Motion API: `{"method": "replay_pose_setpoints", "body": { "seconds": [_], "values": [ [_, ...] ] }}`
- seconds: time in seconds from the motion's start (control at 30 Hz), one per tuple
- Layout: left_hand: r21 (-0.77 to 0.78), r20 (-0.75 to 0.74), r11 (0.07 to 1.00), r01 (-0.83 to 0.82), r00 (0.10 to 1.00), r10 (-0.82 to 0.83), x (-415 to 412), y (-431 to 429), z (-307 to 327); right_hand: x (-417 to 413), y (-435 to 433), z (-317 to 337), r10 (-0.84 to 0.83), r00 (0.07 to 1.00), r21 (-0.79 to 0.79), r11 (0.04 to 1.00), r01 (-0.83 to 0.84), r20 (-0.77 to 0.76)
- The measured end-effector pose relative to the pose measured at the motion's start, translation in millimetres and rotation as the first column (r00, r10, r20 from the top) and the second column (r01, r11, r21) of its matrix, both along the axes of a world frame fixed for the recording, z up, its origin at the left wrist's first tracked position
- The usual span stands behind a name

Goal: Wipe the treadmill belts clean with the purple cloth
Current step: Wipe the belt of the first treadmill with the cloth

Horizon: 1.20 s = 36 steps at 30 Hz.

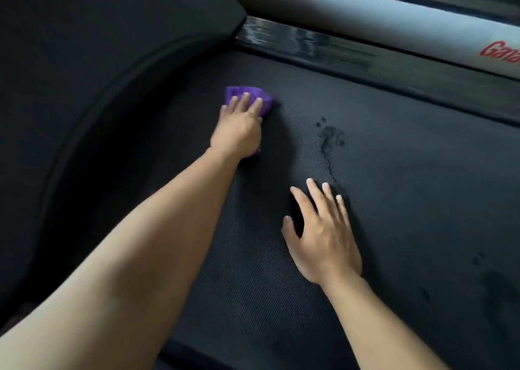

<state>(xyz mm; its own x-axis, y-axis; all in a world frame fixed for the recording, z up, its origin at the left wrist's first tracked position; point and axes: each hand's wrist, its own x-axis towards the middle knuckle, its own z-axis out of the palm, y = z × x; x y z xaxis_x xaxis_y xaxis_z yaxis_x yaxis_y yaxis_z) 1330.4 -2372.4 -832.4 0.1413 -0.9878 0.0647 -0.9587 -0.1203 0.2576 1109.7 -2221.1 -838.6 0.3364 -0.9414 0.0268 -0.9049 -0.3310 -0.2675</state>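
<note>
The black textured treadmill belt (394,186) fills most of the view. My left hand (239,127) reaches far forward and presses the purple cloth (263,95) flat against the belt with straight fingers, near the curved motor cover. Most of the cloth is hidden under the hand. My right hand (323,229) lies flat on the belt nearer to me, fingers spread, holding nothing. A trail of wet spots (329,139) darkens the belt between the cloth and my right hand.
The black curved motor cover (112,60) rises at the left. A glossy black side rail (337,51) runs along the belt's far edge, with a grey frame rail (365,12) with red lettering behind it. More damp marks (495,279) lie at the lower right.
</note>
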Motion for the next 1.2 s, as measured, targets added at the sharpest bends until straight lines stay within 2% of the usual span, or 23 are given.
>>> {"method": "replay_pose_setpoints", "body": {
  "seconds": [0.1,0.2,0.3,0.4,0.5,0.57,0.67,0.77,0.9,1.0,1.1,1.2],
  "values": [
    [-0.004,-0.039,0.968,0.249,0.968,-0.249,-38,26,1,2,-2,3,-0.013,1.0,-0.003,1.0,0.013,-0.012],
    [0.004,-0.048,0.947,0.32,0.946,-0.32,-33,70,0,2,-1,4,-0.017,0.999,0.009,1.0,0.017,-0.029],
    [0.001,-0.019,0.97,0.245,0.969,-0.245,12,105,-2,2,0,3,-0.028,0.999,-0.007,1.0,0.027,-0.031],
    [-0.013,-0.021,0.998,0.062,0.998,-0.063,72,113,-3,1,0,1,-0.032,0.999,-0.023,0.999,0.031,-0.029],
    [0.0,-0.014,0.99,-0.139,0.99,0.139,113,82,-4,1,0,-1,-0.03,0.999,-0.035,0.999,0.03,-0.023],
    [0.009,-0.014,0.977,-0.213,0.977,0.213,118,50,-1,2,0,-2,-0.033,0.999,-0.034,0.999,0.032,-0.021],
    [0.014,-0.006,0.985,-0.174,0.985,0.175,91,11,1,1,-1,-2,-0.027,0.999,-0.021,0.999,0.027,-0.031],
    [-0.01,0.001,1.0,-0.006,1.0,0.006,38,2,0,1,0,0,-0.03,0.999,-0.018,0.999,0.029,-0.023],
    [-0.018,-0.056,0.979,0.202,0.978,-0.203,-22,54,-1,1,0,1,-0.028,1.0,-0.015,1.0,0.028,-0.014],
    [0.001,-0.081,0.957,0.29,0.954,-0.289,-16,114,1,0,0,0,-0.027,0.999,-0.02,0.999,0.026,-0.03],
    [0.003,-0.084,0.965,0.263,0.962,-0.261,32,153,-1,0,0,0,-0.029,0.999,-0.027,0.999,0.028,-0.028],
    [0.002,-0.086,1.0,0.012,0.996,-0.012,95,150,-7,0,1,0,-0.023,0.999,-0.026,0.999,0.022,-0.038]
  ]
}}
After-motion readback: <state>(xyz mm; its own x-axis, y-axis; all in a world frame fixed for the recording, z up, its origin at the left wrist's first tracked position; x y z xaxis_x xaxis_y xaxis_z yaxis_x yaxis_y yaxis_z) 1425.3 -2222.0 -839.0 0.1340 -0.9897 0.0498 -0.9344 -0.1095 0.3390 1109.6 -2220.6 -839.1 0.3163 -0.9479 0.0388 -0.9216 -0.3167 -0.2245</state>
